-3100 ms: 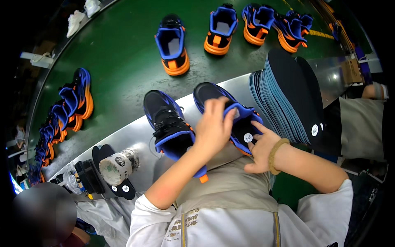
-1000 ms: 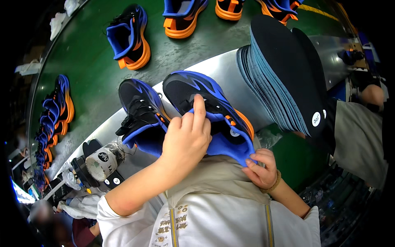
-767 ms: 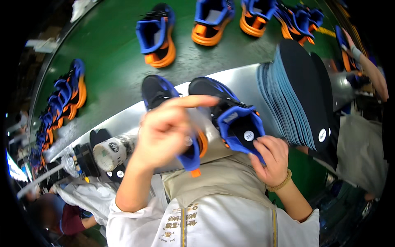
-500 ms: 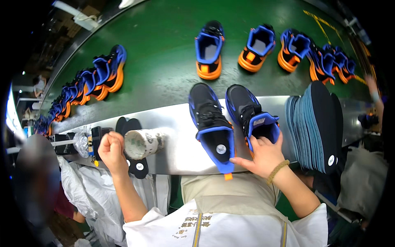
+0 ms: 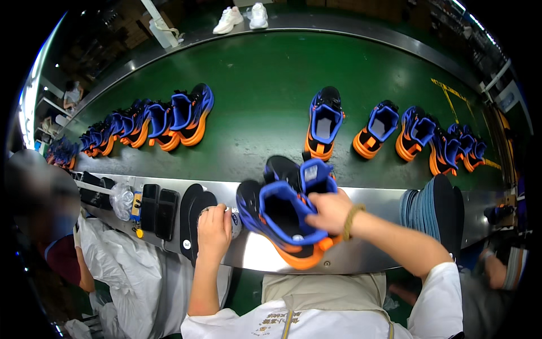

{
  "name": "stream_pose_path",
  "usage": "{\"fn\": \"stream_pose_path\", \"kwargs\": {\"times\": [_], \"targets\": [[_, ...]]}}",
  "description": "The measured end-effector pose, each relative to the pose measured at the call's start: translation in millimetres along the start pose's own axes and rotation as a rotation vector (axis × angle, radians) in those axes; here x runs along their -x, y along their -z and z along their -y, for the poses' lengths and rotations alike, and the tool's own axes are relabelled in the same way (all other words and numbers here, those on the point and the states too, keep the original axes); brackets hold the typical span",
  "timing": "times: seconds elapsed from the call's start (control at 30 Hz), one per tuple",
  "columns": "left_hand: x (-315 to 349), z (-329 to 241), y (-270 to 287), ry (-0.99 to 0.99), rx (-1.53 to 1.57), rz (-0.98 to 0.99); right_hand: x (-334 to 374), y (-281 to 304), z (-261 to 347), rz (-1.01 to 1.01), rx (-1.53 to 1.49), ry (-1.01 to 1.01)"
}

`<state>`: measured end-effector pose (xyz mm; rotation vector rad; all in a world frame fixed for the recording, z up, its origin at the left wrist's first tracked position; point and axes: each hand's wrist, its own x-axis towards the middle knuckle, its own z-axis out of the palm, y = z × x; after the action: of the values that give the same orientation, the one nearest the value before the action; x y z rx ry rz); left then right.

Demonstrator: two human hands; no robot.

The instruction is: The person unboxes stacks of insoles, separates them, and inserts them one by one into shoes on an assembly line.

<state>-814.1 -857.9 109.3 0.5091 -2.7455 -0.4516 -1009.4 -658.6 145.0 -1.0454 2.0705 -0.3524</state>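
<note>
My right hand grips a pair of black, blue and orange sneakers by their heel ends. The nearer sneaker is tilted, its orange sole toward me. Behind it, the other sneaker is partly covered by the hand and the first shoe. My left hand is closed, fingers pressed together, in front of a white roll that it mostly hides. Whether anything is between those fingers cannot be seen. Left of this hand lie dark insoles with a round white sticker on one.
A stack of blue-edged black insoles stands at the right on the metal ledge. Phones lie at left. Matching sneakers line the green belt on both sides; white shoes stand on the far edge. A person's sleeve shows at left.
The sneakers have shifted left, tilted and come together in my right hand. My left hand moved right, in front of the roll. The whole view has shifted, bringing the white shoes in.
</note>
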Motion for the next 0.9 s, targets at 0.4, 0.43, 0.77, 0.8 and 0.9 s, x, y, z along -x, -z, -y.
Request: {"fn": "stream_pose_path", "kwargs": {"times": [0.4, 0.43, 0.77, 0.8, 0.9], "targets": [[-21, -9, 12, -0.127, -0.066, -0.214, -33, 92, -11, -0.813, -0.536, 0.426], [-41, -3, 13, -0.167, -0.059, -0.269, -13, 72, -27, -0.784, -0.425, 0.404], [-245, 74, -100, -0.297, -0.902, -0.047, 198, 61, -73, -1.049, -0.146, -0.160], [-253, 78, -111, -0.258, -0.923, 0.009, 219, 60, -87, -1.031, 0.006, -0.258], [-271, 69, -114, -0.369, -0.822, 0.077, 258, 35, -128, -0.992, 0.150, -0.522]]}}
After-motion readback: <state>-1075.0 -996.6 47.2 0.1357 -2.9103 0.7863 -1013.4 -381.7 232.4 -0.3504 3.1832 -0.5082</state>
